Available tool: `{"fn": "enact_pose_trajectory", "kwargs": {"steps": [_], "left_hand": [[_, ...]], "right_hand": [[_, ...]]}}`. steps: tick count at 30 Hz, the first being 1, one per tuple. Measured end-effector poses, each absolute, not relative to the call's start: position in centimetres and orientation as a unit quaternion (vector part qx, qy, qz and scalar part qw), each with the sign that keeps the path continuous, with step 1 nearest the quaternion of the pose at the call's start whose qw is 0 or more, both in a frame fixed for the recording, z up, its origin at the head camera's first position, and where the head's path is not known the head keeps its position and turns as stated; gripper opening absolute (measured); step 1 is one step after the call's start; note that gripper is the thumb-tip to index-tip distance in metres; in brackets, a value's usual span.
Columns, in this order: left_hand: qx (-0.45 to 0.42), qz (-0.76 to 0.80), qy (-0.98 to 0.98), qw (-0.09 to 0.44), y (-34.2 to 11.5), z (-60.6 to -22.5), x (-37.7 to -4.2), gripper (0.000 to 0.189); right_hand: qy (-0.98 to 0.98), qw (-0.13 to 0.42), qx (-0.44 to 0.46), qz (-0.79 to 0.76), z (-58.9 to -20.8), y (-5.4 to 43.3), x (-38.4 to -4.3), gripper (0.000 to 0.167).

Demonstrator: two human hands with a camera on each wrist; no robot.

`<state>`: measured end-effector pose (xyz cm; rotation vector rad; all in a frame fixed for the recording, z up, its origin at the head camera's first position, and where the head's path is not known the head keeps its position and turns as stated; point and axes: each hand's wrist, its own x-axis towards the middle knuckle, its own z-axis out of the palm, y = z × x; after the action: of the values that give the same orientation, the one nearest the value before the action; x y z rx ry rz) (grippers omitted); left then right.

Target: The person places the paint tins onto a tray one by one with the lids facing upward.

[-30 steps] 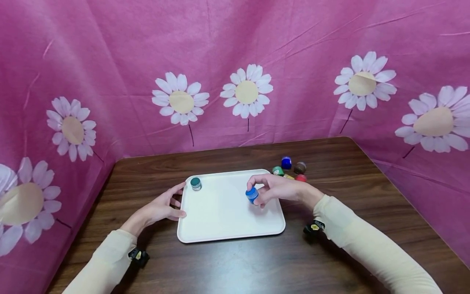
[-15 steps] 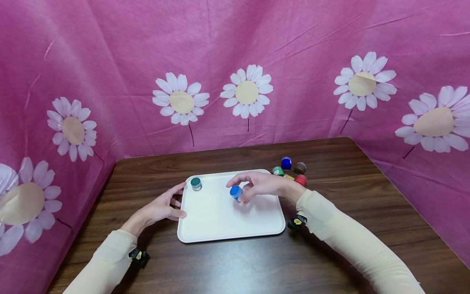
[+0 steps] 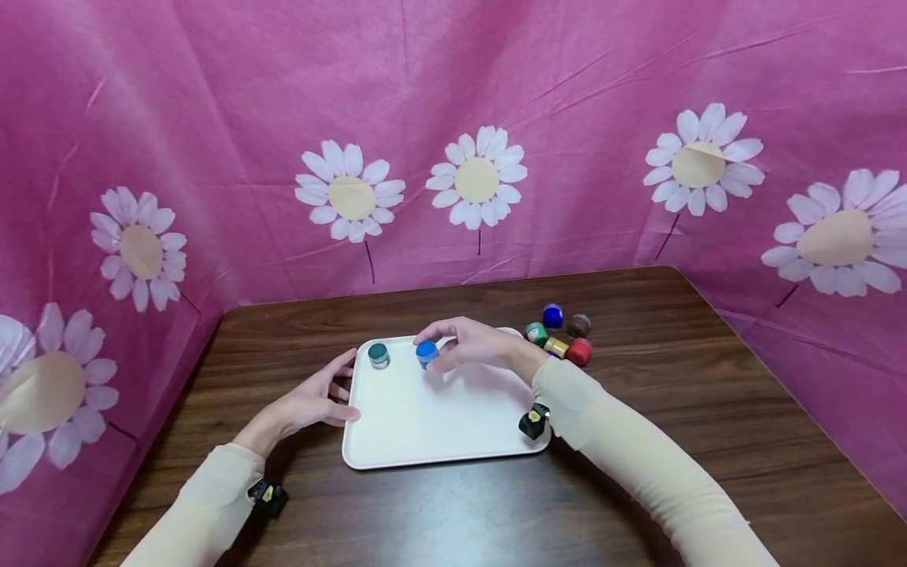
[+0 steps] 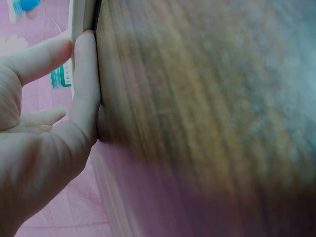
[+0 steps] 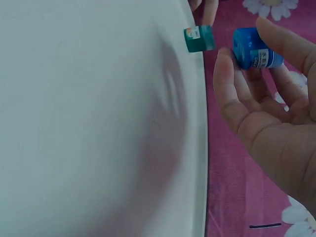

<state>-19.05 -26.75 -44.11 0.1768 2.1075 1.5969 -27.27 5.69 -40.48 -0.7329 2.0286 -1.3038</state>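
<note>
My right hand (image 3: 468, 343) pinches a small blue paint jar (image 3: 427, 353) between thumb and fingers, held a little above the white tray (image 3: 439, 425) near its back edge. The right wrist view shows the same jar (image 5: 254, 48) in the fingertips, with a gap between it and the tray surface. A dark green-lidded paint jar (image 3: 379, 355) stands upright in the tray's back left corner. My left hand (image 3: 308, 402) rests against the tray's left rim, its fingers spread, thumb and fingertips touching the edge, seen close in the left wrist view.
Right of the tray's back corner several more paint jars are grouped: dark blue (image 3: 553, 316), brown (image 3: 579, 324), green (image 3: 536, 333), yellow (image 3: 556, 347) and red (image 3: 579, 351). A pink flowered cloth (image 3: 397, 102) hangs behind the wooden table (image 3: 439, 520).
My right hand has carried the blue paint jar leftward and toward the back of the tray, closer to the green-lidded jar. The left hand and the tray have not moved.
</note>
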Motion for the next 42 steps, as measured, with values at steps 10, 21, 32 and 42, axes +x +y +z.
{"fn": "enact_pose_trajectory", "kwargs": {"steps": [10,21,32,42], "left_hand": [[0.068,0.584,0.771,0.244,-26.7,-44.0,-19.1,0.108],[0.074,0.584,0.77,0.247,-26.6,-44.1,-18.9,0.108],[0.076,0.59,0.765,0.247,-26.5,-44.2,-19.0,0.105],[0.067,0.587,0.768,0.248,-26.7,-44.1,-19.1,0.106]], "right_hand": [[0.753,0.283,-0.239,-0.544,-42.7,3.9,-28.8,0.049],[0.741,0.275,-0.22,-0.572,-43.8,3.3,-28.8,0.048],[0.744,0.279,-0.181,-0.579,-43.4,2.8,-28.8,0.046],[0.725,0.311,-0.148,-0.597,-43.8,2.2,-28.8,0.049]]}}
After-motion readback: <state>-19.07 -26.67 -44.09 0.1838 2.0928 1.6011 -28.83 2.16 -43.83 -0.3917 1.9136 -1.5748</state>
